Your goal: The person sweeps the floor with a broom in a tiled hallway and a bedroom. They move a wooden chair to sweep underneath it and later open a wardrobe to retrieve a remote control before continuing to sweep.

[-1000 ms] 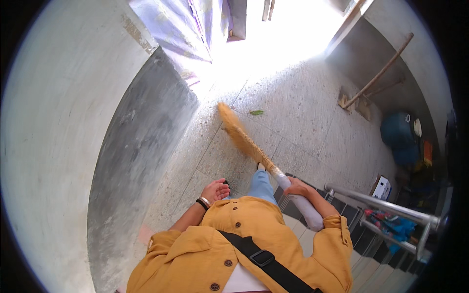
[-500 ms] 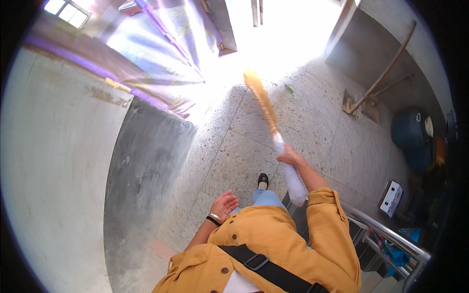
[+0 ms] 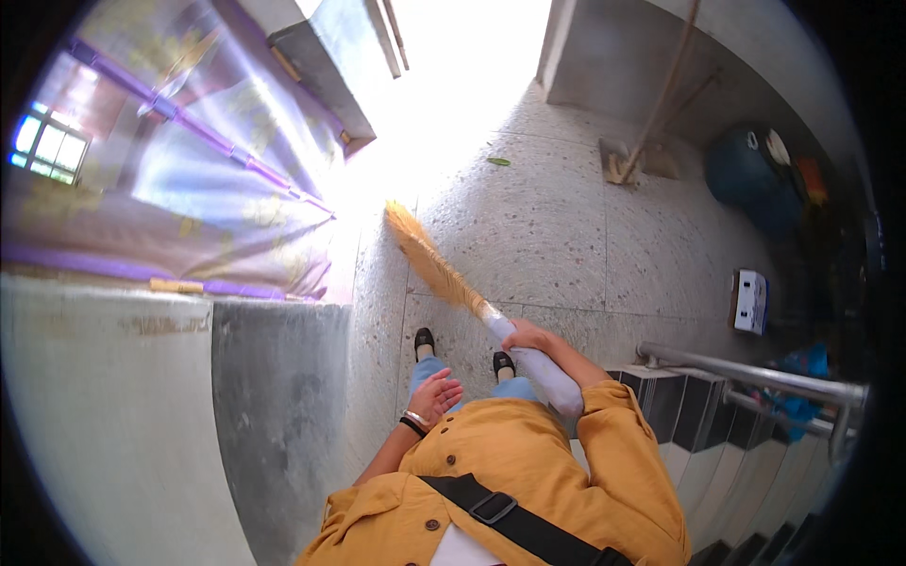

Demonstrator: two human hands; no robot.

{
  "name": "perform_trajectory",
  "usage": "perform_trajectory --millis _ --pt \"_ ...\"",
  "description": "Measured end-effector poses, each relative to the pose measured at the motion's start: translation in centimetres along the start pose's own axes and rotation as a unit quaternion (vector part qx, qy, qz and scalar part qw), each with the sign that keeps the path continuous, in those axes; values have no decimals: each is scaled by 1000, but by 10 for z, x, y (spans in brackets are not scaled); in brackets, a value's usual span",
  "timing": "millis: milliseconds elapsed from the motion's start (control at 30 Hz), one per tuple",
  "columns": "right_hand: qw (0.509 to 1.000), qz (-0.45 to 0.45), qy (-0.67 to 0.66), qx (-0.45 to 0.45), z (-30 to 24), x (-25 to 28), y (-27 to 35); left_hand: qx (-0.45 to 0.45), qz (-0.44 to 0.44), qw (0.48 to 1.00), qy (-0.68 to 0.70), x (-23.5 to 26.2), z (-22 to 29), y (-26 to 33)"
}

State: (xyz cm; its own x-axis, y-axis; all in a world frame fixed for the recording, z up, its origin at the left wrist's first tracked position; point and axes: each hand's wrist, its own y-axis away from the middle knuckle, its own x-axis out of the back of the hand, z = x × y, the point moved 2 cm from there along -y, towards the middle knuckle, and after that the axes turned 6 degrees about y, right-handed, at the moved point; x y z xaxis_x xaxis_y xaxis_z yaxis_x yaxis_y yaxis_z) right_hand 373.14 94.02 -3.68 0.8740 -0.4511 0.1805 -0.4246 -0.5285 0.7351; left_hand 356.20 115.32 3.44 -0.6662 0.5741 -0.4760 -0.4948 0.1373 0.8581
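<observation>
A grass broom (image 3: 429,261) with a thick white-wrapped handle slants across the space in front of me. My right hand (image 3: 526,336) grips it near the upper part of that handle, and the handle's butt end lies by my right forearm. The yellow bristles point forward and left, over the speckled stone floor (image 3: 528,226); whether their tips touch it I cannot tell. My left hand (image 3: 436,394) hangs at my waist with fingers apart and nothing in it, a bangle and dark band at its wrist. A green leaf (image 3: 498,161) lies on the floor beyond the bristles.
At left stands a low wall (image 3: 113,377) below a purple-edged sheer curtain (image 3: 170,198). A metal railing (image 3: 755,374) and stairs border my right. Farther right are a white box (image 3: 750,302), a blue drum (image 3: 741,170) and a leaning stick (image 3: 661,94). A bright doorway opens ahead.
My view has turned to the right. The broom has swung leftward, its bristles now lower and farther left. Both my shoes now show; my left hand stays much the same.
</observation>
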Motion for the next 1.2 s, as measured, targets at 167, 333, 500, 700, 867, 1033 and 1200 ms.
perform_trajectory --millis 167,333,500,700,867,1033,1200 --pt "984 160 -75 -3 -53 -10 -30 35 -110 987 -112 -12 68 -12" --pt "939 250 -235 -27 -81 -18 -59 129 -198 954 -185 -43 122 4" --pt "836 398 -376 -27 -95 -36 -83 204 -213 930 -221 -61 143 21" --pt "703 441 -540 -141 -119 -61 -77 175 -262 904 -289 -40 165 10" --pt "587 473 -611 -241 -81 -135 -126 235 -276 845 -393 -36 218 24" --pt "560 370 -679 -296 -171 -160 -128 206 -246 818 -476 -34 270 45" --pt "580 396 -661 -263 -206 -143 -173 129 -215 826 -504 -38 296 60"
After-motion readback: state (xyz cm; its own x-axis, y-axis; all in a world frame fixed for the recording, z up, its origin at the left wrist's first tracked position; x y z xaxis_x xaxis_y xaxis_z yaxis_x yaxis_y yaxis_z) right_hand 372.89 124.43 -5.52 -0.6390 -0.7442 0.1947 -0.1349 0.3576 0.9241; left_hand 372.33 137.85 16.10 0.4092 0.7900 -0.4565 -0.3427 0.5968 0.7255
